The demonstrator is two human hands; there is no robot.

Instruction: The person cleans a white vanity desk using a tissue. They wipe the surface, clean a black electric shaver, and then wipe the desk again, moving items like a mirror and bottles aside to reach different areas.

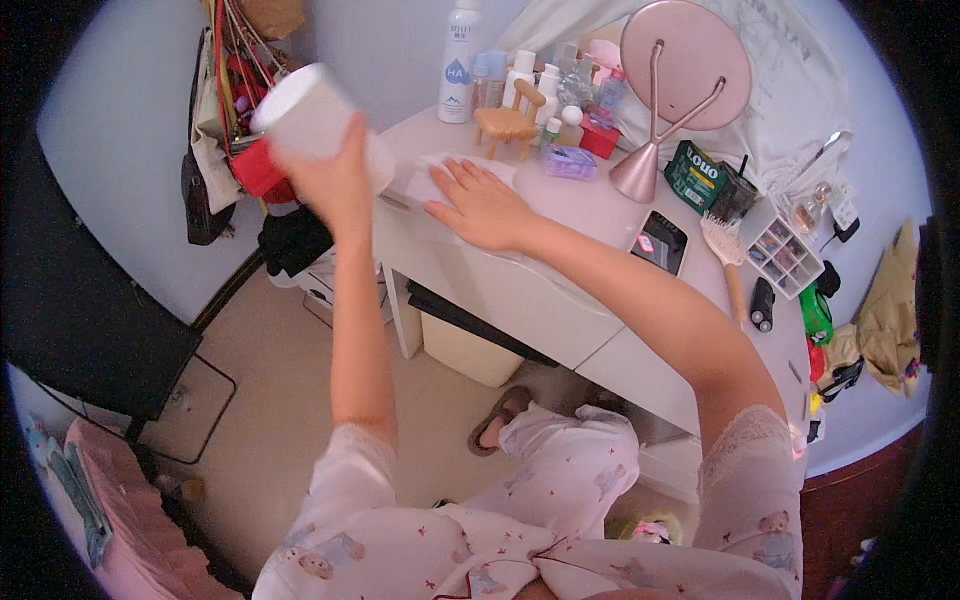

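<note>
My left hand (330,176) is raised left of the dressing table, gripping a white cylindrical object (311,105). Motion blur hides whether it is a jar or a roll. Flat on the left end of the pale tabletop (585,214) lies my right hand (484,206), palm down with fingers spread. Beneath it is a thin white tissue or cloth (420,169), partly covered by the hand. A toy-sized wooden chair (506,124) stands just behind that hand, with a purple plastic box (570,161) beside it.
A tall spray can (456,67) and several bottles (521,75) line the back. Further right are a pink round mirror (686,67), a phone (660,241), a hairbrush (724,247) and a compartment organizer (784,251). Bags (214,150) hang at left; a black chair (97,285) stands below.
</note>
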